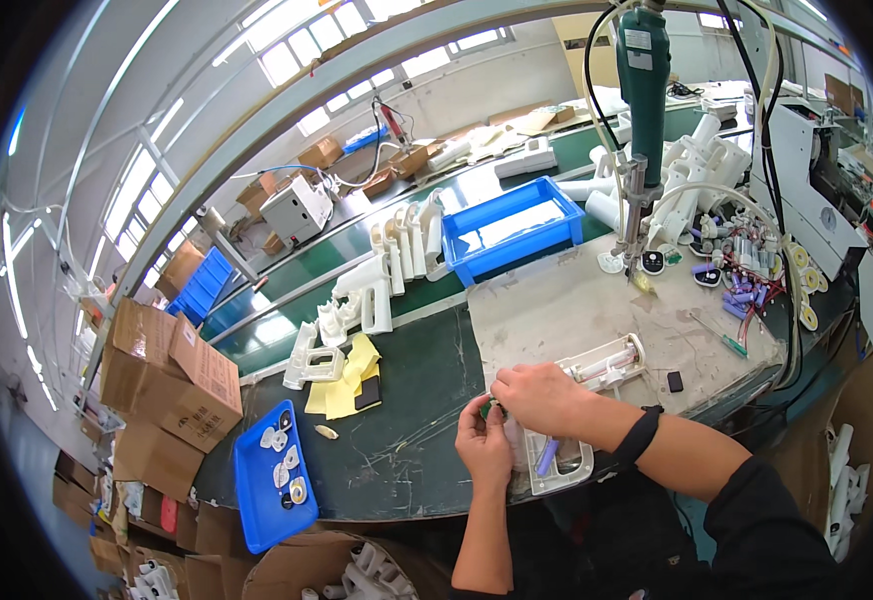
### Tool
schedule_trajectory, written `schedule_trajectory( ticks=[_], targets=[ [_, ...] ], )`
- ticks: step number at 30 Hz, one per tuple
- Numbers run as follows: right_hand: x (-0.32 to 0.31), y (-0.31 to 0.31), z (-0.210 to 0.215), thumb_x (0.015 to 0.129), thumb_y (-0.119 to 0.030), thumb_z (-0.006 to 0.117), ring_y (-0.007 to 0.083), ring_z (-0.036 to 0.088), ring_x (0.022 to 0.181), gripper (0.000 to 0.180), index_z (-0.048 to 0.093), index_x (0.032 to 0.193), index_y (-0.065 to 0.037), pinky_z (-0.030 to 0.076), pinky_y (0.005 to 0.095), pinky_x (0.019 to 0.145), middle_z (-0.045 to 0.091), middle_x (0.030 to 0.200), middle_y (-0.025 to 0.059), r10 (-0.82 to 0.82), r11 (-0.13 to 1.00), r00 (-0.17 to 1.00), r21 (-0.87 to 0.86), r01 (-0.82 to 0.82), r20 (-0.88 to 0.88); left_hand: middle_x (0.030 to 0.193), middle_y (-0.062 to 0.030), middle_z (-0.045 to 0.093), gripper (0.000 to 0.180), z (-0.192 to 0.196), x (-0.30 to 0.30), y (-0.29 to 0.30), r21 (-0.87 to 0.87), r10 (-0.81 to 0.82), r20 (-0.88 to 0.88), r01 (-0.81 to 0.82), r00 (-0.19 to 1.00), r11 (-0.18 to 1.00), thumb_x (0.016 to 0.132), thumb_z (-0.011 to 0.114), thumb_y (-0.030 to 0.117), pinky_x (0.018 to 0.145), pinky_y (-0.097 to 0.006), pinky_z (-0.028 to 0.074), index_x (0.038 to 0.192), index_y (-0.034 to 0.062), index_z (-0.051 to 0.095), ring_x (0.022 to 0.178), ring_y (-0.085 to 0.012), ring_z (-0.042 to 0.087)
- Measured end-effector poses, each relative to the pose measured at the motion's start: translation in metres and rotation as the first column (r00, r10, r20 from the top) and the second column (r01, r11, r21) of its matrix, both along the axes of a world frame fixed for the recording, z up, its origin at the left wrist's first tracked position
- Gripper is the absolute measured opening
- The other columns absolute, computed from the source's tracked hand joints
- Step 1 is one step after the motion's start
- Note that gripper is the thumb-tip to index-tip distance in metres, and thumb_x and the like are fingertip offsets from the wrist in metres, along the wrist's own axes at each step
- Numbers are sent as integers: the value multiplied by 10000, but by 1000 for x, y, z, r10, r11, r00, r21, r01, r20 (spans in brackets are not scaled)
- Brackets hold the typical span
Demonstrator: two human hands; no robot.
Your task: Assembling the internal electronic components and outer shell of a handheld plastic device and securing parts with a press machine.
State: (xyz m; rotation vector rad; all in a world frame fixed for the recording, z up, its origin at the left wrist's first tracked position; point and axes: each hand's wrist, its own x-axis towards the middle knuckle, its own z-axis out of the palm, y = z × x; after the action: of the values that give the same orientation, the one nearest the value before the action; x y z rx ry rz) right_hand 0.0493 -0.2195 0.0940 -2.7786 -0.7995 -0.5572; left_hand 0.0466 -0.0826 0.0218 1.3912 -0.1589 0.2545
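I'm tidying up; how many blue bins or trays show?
3 clearly: shallow tray leftmost on the bench, bin beyond the grey mat, crate behind the cardboard boxes. A blue shape farther back may be another.

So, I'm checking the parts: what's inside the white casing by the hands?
A purple cylinder shows inside the white casing; whatever lies under the right hand is covered.

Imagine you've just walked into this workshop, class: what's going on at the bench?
A person works with bare hands at a cluttered bench. The left hand seems to pinch a small green part, and the right hand meets it there; the grip is partly hidden. Close by lies a white plastic housing with a purple cylinder in it. A green powered driver hangs over the bench, and a blue tray of small pieces sits to the left.
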Motion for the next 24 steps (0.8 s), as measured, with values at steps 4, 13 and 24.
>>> schedule_trajectory(
  ticks=[4, 13, 24],
  targets=[
    [0, 2, -1, 771, -104, 606, 245, 663, 837, 124, 603, 877, -40, 554, 359, 690, 626, 886, 76, -14, 1000, 999, -22, 15, 29, 943, -91, 648, 196, 0, 0, 0, -4, -4, -7, 4, 1000, 1000, 933, 593, -2, 742, -238, 516, 1123, -49, 574, 834, -124, 635],
    [-1, 1, -1, 789, -132, 623, 236, 669, 881, 127, 648, 883, -50, 553, 347, 706, 647, 923, 85, -17, 999, 1000, -35, 17, 13, 947, -82, 651, 202, 2, -1, 0, -1, 6, -9, -6, 1000, 1000, 932, 605, 10, 753, -229, 512, 1125, -44, 577, 841, -112, 630],
    [-1, 4, 1, 765, -115, 611, 217, 652, 851, 116, 608, 864, -55, 549, 335, 705, 620, 867, 52, 16, 994, 996, -112, -7, 83, 957, -64, 651, 204, -2, 0, 0, 2, 7, 18, -7, 1000, 1000, 940, 600, 22, 742, -217, 495, 1134, -39, 579, 848, -95, 611]
  ],
)
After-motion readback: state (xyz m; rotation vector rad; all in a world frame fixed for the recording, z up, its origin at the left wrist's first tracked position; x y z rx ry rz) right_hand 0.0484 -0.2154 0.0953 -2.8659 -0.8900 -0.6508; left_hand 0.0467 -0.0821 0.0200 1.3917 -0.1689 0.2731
